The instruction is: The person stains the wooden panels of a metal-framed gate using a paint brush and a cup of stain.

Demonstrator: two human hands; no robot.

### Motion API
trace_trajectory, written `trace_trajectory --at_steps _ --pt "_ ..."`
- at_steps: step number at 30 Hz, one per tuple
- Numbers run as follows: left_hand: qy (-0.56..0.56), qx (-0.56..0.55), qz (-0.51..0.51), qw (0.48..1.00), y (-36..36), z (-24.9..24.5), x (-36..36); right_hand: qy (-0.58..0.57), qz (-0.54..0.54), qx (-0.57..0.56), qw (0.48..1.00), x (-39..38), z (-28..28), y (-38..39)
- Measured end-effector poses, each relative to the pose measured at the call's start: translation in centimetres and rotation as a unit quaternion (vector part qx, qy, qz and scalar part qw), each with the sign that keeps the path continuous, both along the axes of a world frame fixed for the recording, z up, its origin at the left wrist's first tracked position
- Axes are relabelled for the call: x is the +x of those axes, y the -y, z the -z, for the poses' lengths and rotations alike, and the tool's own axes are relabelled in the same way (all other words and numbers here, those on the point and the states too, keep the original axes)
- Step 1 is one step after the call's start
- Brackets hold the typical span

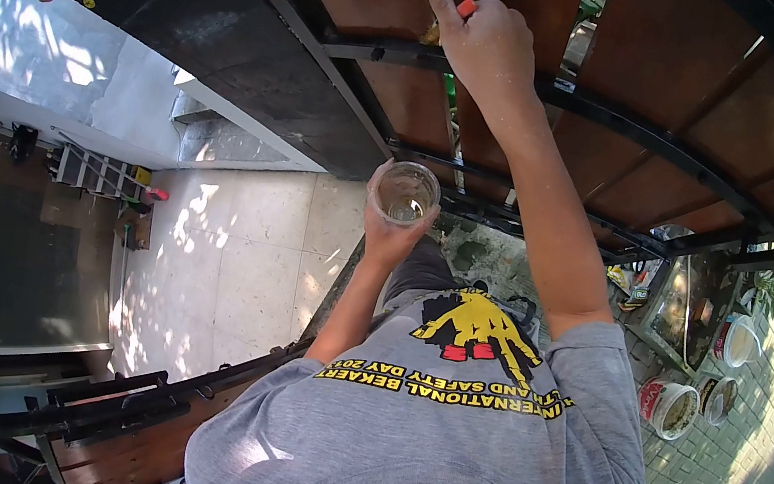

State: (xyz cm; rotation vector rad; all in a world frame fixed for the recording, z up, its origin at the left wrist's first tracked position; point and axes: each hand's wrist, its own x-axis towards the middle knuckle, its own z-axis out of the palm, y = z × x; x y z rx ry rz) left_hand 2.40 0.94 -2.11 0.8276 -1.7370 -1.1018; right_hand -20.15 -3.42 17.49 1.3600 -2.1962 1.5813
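Observation:
My right hand (486, 50) is raised to the brown wooden boards (640, 49) at the top, its fingers wrapped around a paintbrush. The brush's orange-red handle end (466, 8) pokes out above the fist, and its tan bristles (431, 34) show beside the board near a black metal bar (406, 56). Lower down, my left hand (386, 237) grips a clear plastic cup (410, 183) from the side. A little pale liquid lies in the bottom of the cup. Black metal bars frame the boards, with narrow gaps between them.
A dark metal beam (229, 24) runs along the upper left. Beneath lies a pale tiled floor (233, 258). Several buckets (669, 408) stand on brick paving at right. A wooden bench-like slatted piece (144, 437) is at lower left; a ladder (95, 170) lies by the wall.

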Motion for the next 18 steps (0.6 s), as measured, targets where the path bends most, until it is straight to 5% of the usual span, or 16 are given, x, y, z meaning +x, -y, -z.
trace_trajectory --at_steps 13,18 --pt "0.011 -0.009 -0.022 1.000 0.3 0.2 0.3 -0.130 0.035 0.007 0.991 0.7 1.1 0.2" --pt "0.021 -0.040 -0.021 0.999 0.1 -0.4 0.7 -0.051 -0.039 -0.075 0.995 0.5 -0.2 -2.7"
